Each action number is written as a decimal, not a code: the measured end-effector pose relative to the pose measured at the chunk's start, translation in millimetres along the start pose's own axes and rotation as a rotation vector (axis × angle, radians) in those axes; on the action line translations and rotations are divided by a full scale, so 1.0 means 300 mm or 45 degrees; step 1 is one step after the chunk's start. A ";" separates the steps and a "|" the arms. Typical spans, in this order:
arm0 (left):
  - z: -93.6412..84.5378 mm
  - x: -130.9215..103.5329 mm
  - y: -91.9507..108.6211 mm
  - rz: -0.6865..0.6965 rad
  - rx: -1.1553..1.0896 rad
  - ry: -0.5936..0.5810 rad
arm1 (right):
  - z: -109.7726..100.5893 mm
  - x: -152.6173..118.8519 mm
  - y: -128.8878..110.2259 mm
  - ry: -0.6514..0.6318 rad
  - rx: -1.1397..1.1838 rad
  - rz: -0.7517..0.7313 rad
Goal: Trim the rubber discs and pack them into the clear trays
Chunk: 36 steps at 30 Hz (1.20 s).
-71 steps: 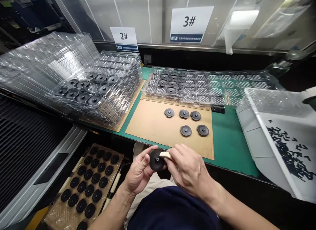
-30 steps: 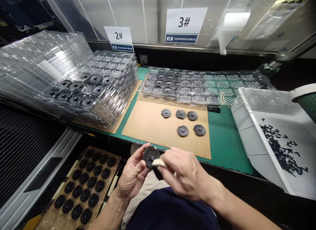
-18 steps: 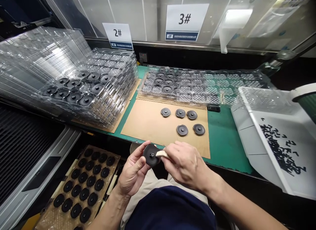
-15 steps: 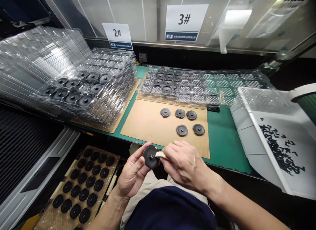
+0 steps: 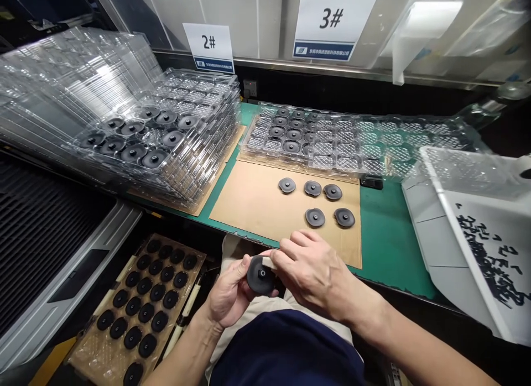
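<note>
My left hand (image 5: 227, 297) grips a round black plastic disc (image 5: 256, 282) by its edge, with the small central hub facing up toward me. My right hand (image 5: 317, 267) is closed around a pale, flat-ended tool (image 5: 269, 262), whose tip lies against the disc's upper face near the hub. Most of that tool is hidden inside the fingers, so its kind cannot be made out. Beyond my hands, several similar discs (image 5: 315, 217) lie apart on a cardboard sheet (image 5: 249, 198).
Stacked clear trays (image 5: 199, 170) holding discs stand at left. More clear trays (image 5: 327, 162) lie along the back. A white bin (image 5: 442, 201) with small black scraps stands at right. Below left is another tray of discs (image 5: 145, 313). A numbered sign (image 5: 336, 24) hangs behind.
The disc has turned and tilted in my left hand, and the tool's tip has shifted to its upper part. The whole view has shifted slightly. Discs on the cardboard stay put.
</note>
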<state>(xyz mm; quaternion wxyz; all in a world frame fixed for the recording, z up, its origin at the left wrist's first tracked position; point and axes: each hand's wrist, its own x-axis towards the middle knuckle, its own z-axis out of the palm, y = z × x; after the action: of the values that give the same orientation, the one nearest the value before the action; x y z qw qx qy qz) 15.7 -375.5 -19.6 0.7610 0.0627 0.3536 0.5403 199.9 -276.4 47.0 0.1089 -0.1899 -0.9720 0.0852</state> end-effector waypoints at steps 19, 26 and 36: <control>0.026 0.007 0.002 0.606 0.078 0.111 | 0.045 0.084 -0.129 0.390 0.589 0.428; 0.030 -0.009 0.055 0.811 0.136 0.139 | 0.015 0.058 -0.108 0.225 0.383 0.369; -0.023 -0.037 0.026 0.351 -0.006 -0.069 | 0.046 0.075 -0.005 0.285 0.133 0.295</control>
<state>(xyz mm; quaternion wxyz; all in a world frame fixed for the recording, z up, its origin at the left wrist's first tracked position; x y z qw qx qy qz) 3.6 -383.9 -15.8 0.6891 0.1234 0.3196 0.6386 175.5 -270.8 38.0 0.2156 -0.3030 -0.9197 0.1261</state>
